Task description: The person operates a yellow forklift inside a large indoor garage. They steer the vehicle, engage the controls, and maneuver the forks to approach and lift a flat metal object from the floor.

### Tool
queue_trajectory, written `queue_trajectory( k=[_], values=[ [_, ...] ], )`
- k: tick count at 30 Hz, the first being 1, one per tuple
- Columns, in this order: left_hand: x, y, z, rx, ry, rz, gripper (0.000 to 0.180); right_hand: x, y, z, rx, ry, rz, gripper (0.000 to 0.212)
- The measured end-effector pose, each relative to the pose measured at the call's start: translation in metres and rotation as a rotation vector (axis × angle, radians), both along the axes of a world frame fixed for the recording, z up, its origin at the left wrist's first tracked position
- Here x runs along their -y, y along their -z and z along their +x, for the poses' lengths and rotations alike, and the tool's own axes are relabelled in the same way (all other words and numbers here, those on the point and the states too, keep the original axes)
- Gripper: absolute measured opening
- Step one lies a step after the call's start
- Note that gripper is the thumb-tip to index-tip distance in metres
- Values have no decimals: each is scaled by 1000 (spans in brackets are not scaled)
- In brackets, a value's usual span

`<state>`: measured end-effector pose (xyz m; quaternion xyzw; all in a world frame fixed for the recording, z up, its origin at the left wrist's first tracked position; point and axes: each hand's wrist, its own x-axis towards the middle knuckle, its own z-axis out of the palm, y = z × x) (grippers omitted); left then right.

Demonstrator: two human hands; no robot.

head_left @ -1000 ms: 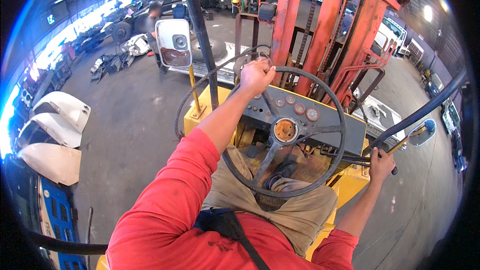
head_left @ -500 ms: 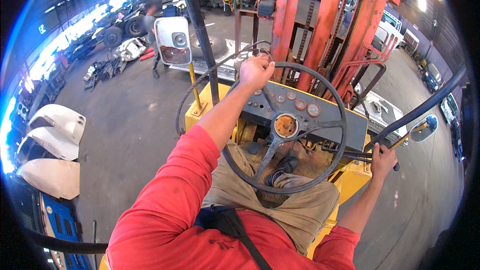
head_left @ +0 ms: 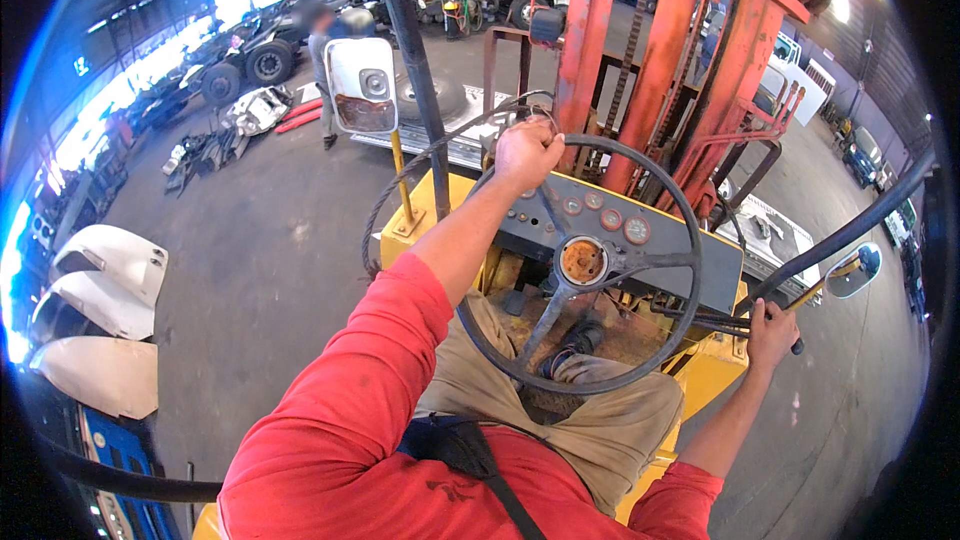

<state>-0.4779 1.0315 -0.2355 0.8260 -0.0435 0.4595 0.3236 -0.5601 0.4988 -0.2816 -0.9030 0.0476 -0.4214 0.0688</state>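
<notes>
I sit at the controls of a yellow forklift. My left hand (head_left: pixel 529 153) is closed round the upper left of the black steering wheel (head_left: pixel 694 285), whose hub is worn and rusty. Off to the right, my right hand (head_left: pixel 772 332) grips the control levers (head_left: pixel 700 317) that stick out beside the dashboard; their ends reach past its fingers. Several round gauges sit on the dark dashboard (head_left: pixel 662 258) behind the wheel. The red lift mast (head_left: pixel 583 60) stands ahead of it. One shoe (head_left: pixel 578 338) shows on the floor below the wheel.
Mirrors flank me at left (head_left: pixel 361 80) and right (head_left: pixel 854 272). A person (head_left: pixel 322 75) stands ahead on the left, near truck chassis with wheels. Cream panels (head_left: pixel 100 370) lie at the left. Ahead, a large tyre (head_left: pixel 430 100) lies on a flat bed. Parked vehicles line the right.
The forklift and my hands appear slightly lower and further right in view. The person ahead has shifted a little. Both hands keep their grips.
</notes>
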Motion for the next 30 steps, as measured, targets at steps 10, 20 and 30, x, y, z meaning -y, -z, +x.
queue_trajectory(
  k=[10, 20, 30],
  values=[
    [-32, -4, 22, 87, 19, 40, 36, -38, -10, 10, 41, 38, -10, 32],
    [-65, -9, 49, 114, 105, 13, 34, -73, -28, 15, -35, 35, -15, 33],
    [-96, -4, 77, 163, 135, -16, 35, -107, -33, 20, -14, 80, -35, 35]
  ],
)
